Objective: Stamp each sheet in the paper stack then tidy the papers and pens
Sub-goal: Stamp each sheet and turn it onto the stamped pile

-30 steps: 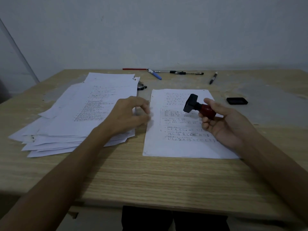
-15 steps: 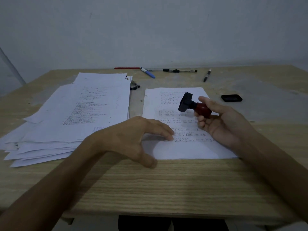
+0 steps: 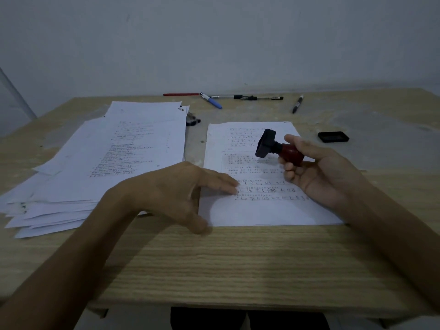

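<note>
Holding the stamp [image 3: 276, 147] in our right hand [image 3: 316, 167], we keep it lifted above the single sheet [image 3: 262, 210] in front of us, fingers curled round its red handle and the black block tipped sideways, its face turned left, not down. That tilt suggests we are not pressing yet; we judge the stamp is being readied while the page is steadied.

Our left hand [image 3: 181, 189] lies flat and open, fingers straight, fingertips [image 3: 232, 186] resting on the left part of the sheet, thumb hanging off toward the near edge of the table [image 3: 238, 270]. It grips nothing; it seems to be there to pin the paper so it does not slide when the stamp comes down, or to draw it aside afterward.

The big paper stack [image 3: 100, 167] sits to the left, fanned and uneven, just beside the single sheet without clearly touching it. We cannot tell which pile holds the stamped pages.

The ink pad [image 3: 333, 136] lies to the right of the sheet, within easy reach of the stamping hand. Along the far edge, pens are scattered: a red pen [image 3: 181, 94], a blue pen [image 3: 212, 101], a black pen [image 3: 258, 98] and a marker [image 3: 297, 104] set apart at an angle. Another dark pen-like object [image 3: 192, 121] peeks out from under the stack's far corner. Tidying these looks like a later job.
</note>
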